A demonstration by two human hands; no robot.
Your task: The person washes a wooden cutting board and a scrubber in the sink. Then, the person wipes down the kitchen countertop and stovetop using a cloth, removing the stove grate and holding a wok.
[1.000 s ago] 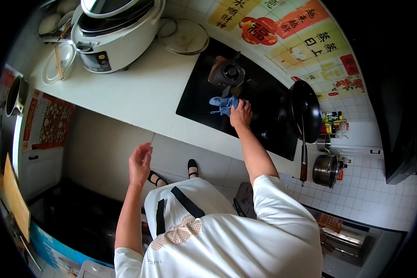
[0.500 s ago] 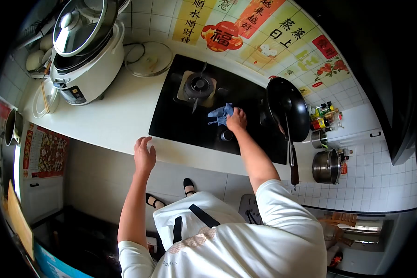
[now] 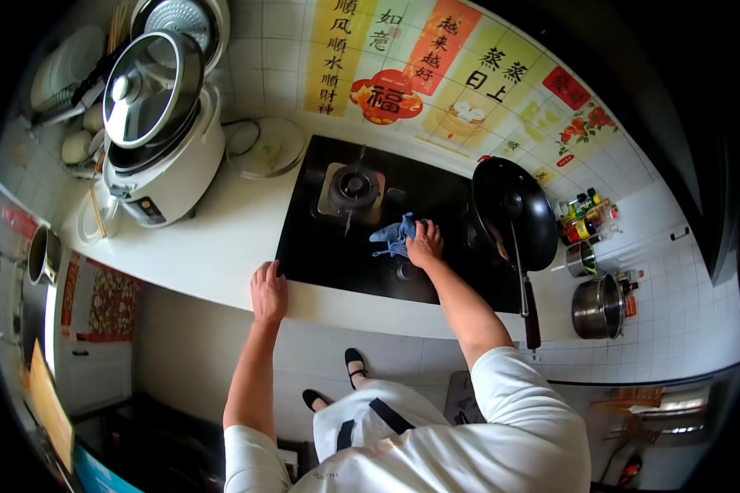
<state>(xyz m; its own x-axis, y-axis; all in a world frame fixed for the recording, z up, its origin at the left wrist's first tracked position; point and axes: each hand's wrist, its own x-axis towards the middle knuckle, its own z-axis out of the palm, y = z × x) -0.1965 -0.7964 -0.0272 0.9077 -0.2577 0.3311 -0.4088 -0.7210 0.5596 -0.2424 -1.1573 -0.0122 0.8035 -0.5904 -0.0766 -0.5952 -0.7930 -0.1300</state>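
Observation:
On the black glass gas hob (image 3: 321, 255), a crumpled blue cloth (image 3: 396, 234) lies partly under my right hand (image 3: 424, 244), whose fingers press and grip its right side. A round knob (image 3: 405, 270) sits just below the cloth. My left hand (image 3: 269, 292) rests palm down on the front edge of the white counter (image 3: 214, 259), by the hob's front left corner, with nothing held. Behind the cloth stands the left burner (image 3: 356, 189). A black wok (image 3: 514, 214) with a long-handled utensil in it is on the right side of the hob.
A white electric cooker (image 3: 173, 177) with a tilted glass lid (image 3: 152, 90) stands on the left. Beside it lies a clear round lid (image 3: 267, 148). Steel pots (image 3: 598, 306) and several bottles (image 3: 584, 218) are at the right. The wok's handle (image 3: 532, 316) juts past the counter edge.
My left hand has come down from above the counter's front edge onto it. My right hand stays on the cloth, with its fingers more spread over it. The view has shifted.

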